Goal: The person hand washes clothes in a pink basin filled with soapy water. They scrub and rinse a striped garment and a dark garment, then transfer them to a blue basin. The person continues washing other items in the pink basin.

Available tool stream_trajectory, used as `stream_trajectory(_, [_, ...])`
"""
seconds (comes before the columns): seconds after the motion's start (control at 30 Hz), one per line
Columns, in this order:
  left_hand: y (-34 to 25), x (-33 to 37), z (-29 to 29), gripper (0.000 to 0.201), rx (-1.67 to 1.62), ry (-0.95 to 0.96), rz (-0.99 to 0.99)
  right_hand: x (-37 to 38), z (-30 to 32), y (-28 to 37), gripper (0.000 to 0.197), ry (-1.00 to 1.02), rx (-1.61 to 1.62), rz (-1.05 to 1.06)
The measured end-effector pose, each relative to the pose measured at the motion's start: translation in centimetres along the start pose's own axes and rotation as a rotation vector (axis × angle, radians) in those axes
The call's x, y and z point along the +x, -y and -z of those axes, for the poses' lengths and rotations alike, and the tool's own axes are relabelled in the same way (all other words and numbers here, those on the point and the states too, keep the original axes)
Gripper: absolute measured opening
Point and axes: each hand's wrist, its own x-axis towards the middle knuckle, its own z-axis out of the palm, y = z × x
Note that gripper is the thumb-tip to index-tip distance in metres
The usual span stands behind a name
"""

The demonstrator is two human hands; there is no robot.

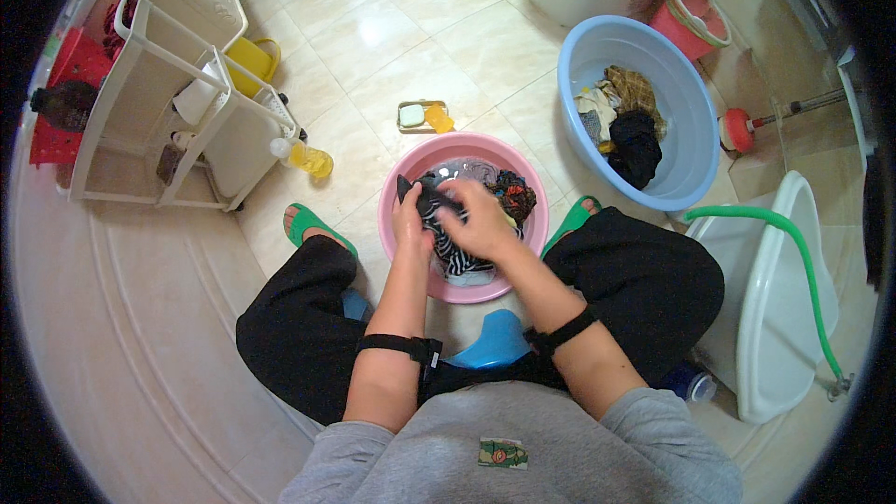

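Between my legs stands a pink basin [392,266] with wet clothes in sudsy water. Over it my left hand [411,227] is closed on a black piece of cloth [431,198], one end of which sticks up past the fingers. My right hand [480,219], slightly blurred, presses its curled fingers against the same cloth from the other side. Whether the cloth is a sock or part of a larger garment cannot be made out. Below the hands lies a black-and-white striped garment [457,259]. A patterned dark garment [513,193] rests at the basin's right side.
Just beyond the basin are a soap dish [408,128] with pale green soap [412,116] and an orange bar [439,119]. A light blue tub [576,145] holding clothes stands at right, near a sink [779,317] with a green hose [805,261]. A yellow bottle [313,161] and shelf rack [154,121] are left.
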Motion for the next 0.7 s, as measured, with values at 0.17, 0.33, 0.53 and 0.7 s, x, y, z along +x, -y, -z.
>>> stream_trajectory(0.17, [-0.1,-1.4,-0.4,0.032,0.417,-0.051,-0.054,-1.5,-3.6,2.5,0.021,0.012,-0.12,-0.026])
stream_trajectory(0.33, [1.2,-6.0,-4.6,0.026,0.222,-0.042,0.04,0.4,-2.4,-1.7,0.022,-0.164,-0.223,-0.291])
stream_trajectory(0.53, [-0.4,-3.0,-2.1,0.031,0.319,-0.037,0.037,-0.9,-4.0,1.4,0.018,-0.172,-0.051,-0.181])
stream_trajectory(0.7, [1.1,-3.3,-1.6,0.031,0.341,-0.022,-0.029,-0.5,-4.3,0.7,0.02,-0.089,-0.245,-0.367])
